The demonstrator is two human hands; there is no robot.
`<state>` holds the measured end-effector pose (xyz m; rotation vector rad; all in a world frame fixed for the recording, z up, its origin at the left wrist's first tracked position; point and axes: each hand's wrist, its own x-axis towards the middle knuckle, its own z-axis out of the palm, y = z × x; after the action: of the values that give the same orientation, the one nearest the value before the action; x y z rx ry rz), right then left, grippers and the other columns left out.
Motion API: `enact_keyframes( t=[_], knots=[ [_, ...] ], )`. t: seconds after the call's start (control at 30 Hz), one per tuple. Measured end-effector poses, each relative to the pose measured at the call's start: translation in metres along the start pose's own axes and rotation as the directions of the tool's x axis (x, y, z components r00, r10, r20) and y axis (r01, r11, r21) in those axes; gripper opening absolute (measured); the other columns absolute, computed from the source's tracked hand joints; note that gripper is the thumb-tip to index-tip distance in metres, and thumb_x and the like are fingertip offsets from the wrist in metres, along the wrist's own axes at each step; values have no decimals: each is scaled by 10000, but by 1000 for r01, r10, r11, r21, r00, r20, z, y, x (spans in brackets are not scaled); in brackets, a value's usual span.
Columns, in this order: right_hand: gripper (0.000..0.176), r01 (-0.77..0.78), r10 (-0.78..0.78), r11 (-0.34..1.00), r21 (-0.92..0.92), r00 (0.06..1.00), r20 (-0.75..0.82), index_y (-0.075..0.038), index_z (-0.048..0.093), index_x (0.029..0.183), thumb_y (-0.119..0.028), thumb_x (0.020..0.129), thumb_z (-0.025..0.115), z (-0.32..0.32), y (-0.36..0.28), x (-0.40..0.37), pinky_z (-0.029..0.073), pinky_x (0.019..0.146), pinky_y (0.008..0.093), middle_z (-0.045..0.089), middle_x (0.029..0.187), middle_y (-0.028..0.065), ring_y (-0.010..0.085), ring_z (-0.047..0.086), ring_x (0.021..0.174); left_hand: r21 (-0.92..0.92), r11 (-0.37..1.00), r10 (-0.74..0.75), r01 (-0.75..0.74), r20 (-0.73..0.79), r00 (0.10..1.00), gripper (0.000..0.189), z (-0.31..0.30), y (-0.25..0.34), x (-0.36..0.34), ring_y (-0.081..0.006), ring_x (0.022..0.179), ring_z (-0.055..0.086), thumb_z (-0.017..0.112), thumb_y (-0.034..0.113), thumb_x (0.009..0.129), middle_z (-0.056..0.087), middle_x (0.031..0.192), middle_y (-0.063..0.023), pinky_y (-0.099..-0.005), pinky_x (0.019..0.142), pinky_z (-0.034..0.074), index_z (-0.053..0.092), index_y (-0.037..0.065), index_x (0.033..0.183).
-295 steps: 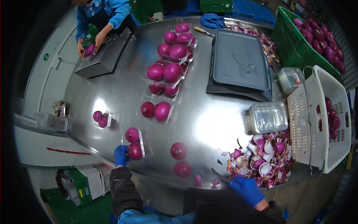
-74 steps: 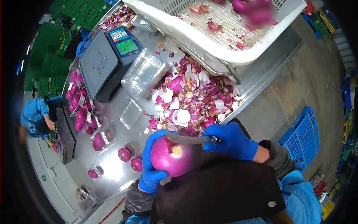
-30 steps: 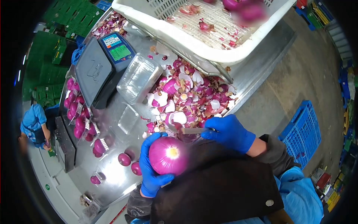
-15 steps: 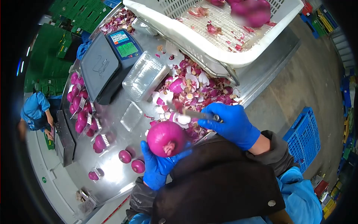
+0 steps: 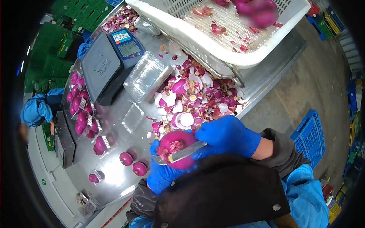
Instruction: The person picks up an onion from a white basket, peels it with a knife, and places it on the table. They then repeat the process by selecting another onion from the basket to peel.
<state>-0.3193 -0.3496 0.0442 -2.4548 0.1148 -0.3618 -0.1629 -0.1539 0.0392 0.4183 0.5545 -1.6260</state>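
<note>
My left hand (image 5: 164, 175), in a blue glove, is wrapped round a large red onion (image 5: 181, 137) from below. Its dry, shrivelled end faces up. My right hand (image 5: 228, 136), also gloved in blue, is closed on a knife, whose handle it mostly hides. The knife blade (image 5: 188, 151) lies across the onion at the dry end. Just beyond the hands, a heap of onion skins and trimmings (image 5: 201, 95) covers part of the steel table. Two loose red onions (image 5: 133, 163) lie left of my left hand.
A white crate (image 5: 243, 57) with onions stands at the table's far right. A scale (image 5: 102, 68) and stacked clear trays (image 5: 147, 78) sit left of the peelings. Packed onions (image 5: 80, 104) line the left. A person in blue (image 5: 36, 110) stands beyond; a blue pallet (image 5: 310, 136) is at right.
My right hand has moved left and down, bringing the blade onto the onion. The onion has turned so its dry end faces up. The scale's display has gone from green to grey.
</note>
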Motion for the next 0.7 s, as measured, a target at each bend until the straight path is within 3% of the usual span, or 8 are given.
enact_keyframes(
  t=[0.1, 0.3, 0.37, 0.4, 0.47, 0.53, 0.6, 0.7],
  knots=[
    [443, -11, 11, 999, 32, 1000, 8, -137, 616, 826, -578, 829, 573, 2, 5, -4, 441, 448, 366, 559, 669, 63, 240, 606, 550, -292, 956, -27, 8, -62, 998, 869, 7, -5, -3, -442, 1324, 365, 566, 577, 834, 296, 1479, -239, -663, 1037, 332, 259, 63, 1463],
    [430, -96, 96, 995, 2, 993, -74, -129, 620, 767, -552, 839, 591, 13, 10, -13, 432, 451, 384, 535, 602, 72, 263, 587, 522, 145, 989, -27, 35, -58, 998, 934, 5, -5, 0, -480, 1252, 418, 485, 695, 806, 357, 1438, -238, -612, 974, 418, 246, 81, 1467],
    [427, -107, 110, 994, 27, 980, -164, -125, 616, 746, -542, 836, 604, 15, 8, -12, 430, 452, 388, 539, 596, 80, 277, 580, 513, 403, 906, 211, -131, -160, 964, 885, 22, -12, 4, -460, 1271, 414, 589, 564, 808, 367, 1434, -231, -605, 1030, 387, 262, 58, 1456],
    [422, -165, 189, 977, 138, 965, -181, -118, 619, 746, -531, 832, 617, 15, 9, -12, 434, 457, 390, 554, 605, 88, 286, 578, 516, 408, 904, 207, -125, -162, 965, 885, 19, -12, 3, -460, 1271, 414, 589, 564, 808, 367, 1434, -231, -605, 1030, 387, 262, 58, 1456],
    [417, -214, 263, 947, 241, 945, -193, -112, 622, 746, -520, 827, 631, 22, 17, -19, 439, 463, 392, 569, 614, 97, 295, 577, 519, 493, 807, 405, -325, -62, 912, 862, 10, -9, 1, -402, 1312, 395, 691, 359, 771, 366, 1441, -216, -568, 1102, 327, 268, 49, 1456],
    [384, -517, 577, 774, 365, 814, -71, -100, 626, 774, -479, 830, 655, 40, 33, -37, 458, 487, 393, 597, 648, 108, 300, 595, 551, 467, 798, 452, -381, -45, 891, 905, 22, -5, -3, -334, 1340, 384, 737, 203, 703, 360, 1455, -189, -517, 1134, 301, 267, 51, 1462],
    [353, -489, 550, 792, 366, 831, -80, -93, 622, 804, -441, 840, 666, 43, 25, -39, 470, 503, 390, 600, 655, 111, 294, 610, 571, 663, 609, 594, -434, -19, 804, 929, 26, -3, -7, -325, 1344, 379, 724, 147, 681, 364, 1457, -169, -502, 1133, 308, 247, 53, 1473],
    [343, -358, 450, 845, 399, 878, -165, -98, 621, 798, -435, 841, 670, 31, 8, -18, 471, 498, 381, 610, 675, 105, 283, 620, 575, 686, 554, 616, -471, 43, 787, 928, 36, 1, -5, -283, 1283, 437, 745, 82, 633, 425, 1383, -122, -436, 1093, 376, 293, 68, 1444]
  ],
)
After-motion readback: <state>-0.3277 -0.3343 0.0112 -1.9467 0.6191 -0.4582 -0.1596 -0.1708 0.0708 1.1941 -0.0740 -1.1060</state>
